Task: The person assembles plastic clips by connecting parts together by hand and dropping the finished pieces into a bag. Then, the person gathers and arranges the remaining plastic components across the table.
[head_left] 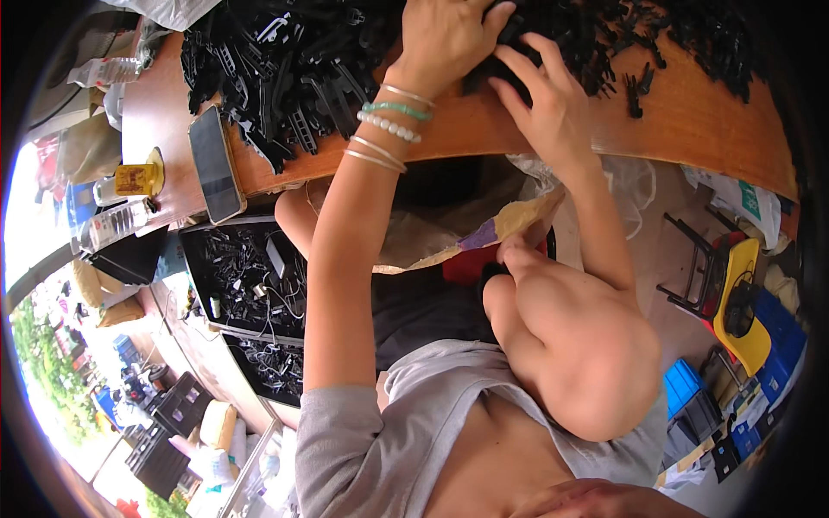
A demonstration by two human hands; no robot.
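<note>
Long heaps of small black plastic parts (302, 73) lie along the far side of a brown wooden table (691, 108). My left hand (451, 41), with bracelets on its wrist, is over the heap at the top edge. Its fingers look curled, partly cut off by the picture's edge, and what they hold is hidden. My right hand (546, 104) is just right of it, thumb and fingers apart, tips beside dark parts at the heap's near edge. No part can be made out in its grip.
A phone (216, 164) and a yellow box (138, 180) lie at the table's left end. Below the table edge, an open brown sack (432, 259) is at my knees. Black trays (246, 276) of small parts stand at left, a yellow chair (739, 298) at right.
</note>
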